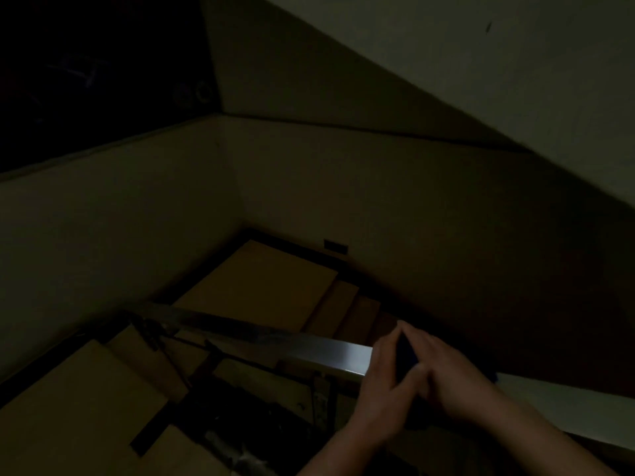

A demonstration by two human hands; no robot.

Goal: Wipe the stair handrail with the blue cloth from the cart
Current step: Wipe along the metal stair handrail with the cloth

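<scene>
Blue cloth (405, 359), a dark folded wad, sits pinched between both hands on the flat brushed-metal stair handrail (323, 348) at lower right of the frame. Left hand (381, 379) and right hand (443, 369) press together over it, fingertips meeting above the rail. Tan stair treads (261, 286) descend in gloom beyond, at the frame's centre.

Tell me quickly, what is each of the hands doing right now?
Left hand: closed around the blue cloth on the handrail.
Right hand: pressed on the same cloth from the other side; the exact grip cannot be told in the dark.
</scene>
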